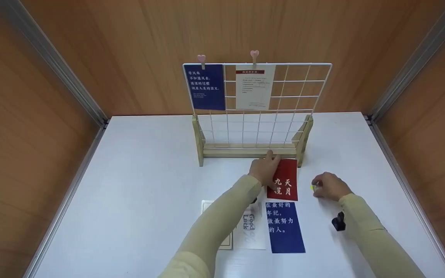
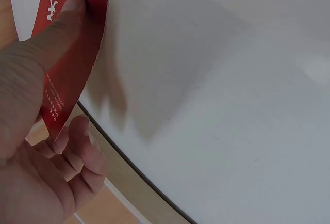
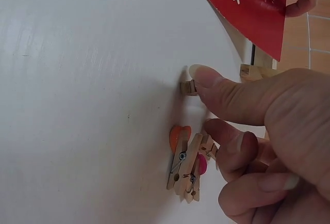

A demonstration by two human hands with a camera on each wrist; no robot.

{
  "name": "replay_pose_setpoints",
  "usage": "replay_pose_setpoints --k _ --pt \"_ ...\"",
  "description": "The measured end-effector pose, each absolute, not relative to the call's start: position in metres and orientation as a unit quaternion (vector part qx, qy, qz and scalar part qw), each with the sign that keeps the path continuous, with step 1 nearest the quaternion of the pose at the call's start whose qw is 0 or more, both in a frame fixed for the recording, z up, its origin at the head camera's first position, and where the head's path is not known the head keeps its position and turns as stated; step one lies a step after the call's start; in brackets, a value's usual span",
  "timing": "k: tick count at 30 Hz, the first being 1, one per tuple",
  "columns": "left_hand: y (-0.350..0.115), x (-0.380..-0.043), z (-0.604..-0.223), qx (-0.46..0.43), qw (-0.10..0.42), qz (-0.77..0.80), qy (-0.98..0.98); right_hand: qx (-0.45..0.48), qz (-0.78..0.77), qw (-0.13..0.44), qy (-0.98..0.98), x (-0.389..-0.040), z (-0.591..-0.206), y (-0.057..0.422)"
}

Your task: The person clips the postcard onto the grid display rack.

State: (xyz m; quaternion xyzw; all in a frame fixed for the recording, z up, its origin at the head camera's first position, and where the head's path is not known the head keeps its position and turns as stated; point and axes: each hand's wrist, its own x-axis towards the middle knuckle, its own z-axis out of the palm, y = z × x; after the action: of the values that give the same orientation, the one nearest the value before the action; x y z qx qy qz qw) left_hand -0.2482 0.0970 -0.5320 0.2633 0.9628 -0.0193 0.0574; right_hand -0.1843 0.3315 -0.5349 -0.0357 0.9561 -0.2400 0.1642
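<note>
My left hand holds a red card with white characters, just in front of the rack's base. In the left wrist view the thumb lies across the front of the card, which is tilted off the table. To the right, my right hand pinches a small wooden clothespin, mostly hidden by the thumb; a yellow bit shows at its fingertips in the head view. Below that thumb, in the right wrist view, several more clothespins with orange and pink ornaments lie together.
A white wire grid rack on a wooden stand carries a blue card and a white card, each under a pink heart clothespin. Another blue card and a white "Good Luck" card lie nearer. Wooden walls enclose the table.
</note>
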Motion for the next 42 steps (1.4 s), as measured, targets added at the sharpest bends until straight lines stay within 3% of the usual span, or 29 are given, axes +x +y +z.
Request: replay_pose_setpoints --k 11,18,28,42 --pt "0.102 -0.242 -0.535 0.278 0.036 -0.026 0.960 -0.006 -0.245 0.166 0.955 -0.181 -0.540 0.332" --pt "0.099 -0.243 -0.534 0.281 -0.019 -0.047 0.959 -0.019 -0.255 0.121 0.959 -0.180 -0.539 0.333" --pt "0.099 -0.244 -0.528 0.302 -0.073 -0.081 0.947 -0.016 -0.280 0.102 0.954 -0.177 -0.533 0.333" --pt "0.094 -0.248 -0.501 0.339 -0.077 -0.090 0.933 -0.004 -0.297 0.087 0.951 -0.169 -0.532 0.335"
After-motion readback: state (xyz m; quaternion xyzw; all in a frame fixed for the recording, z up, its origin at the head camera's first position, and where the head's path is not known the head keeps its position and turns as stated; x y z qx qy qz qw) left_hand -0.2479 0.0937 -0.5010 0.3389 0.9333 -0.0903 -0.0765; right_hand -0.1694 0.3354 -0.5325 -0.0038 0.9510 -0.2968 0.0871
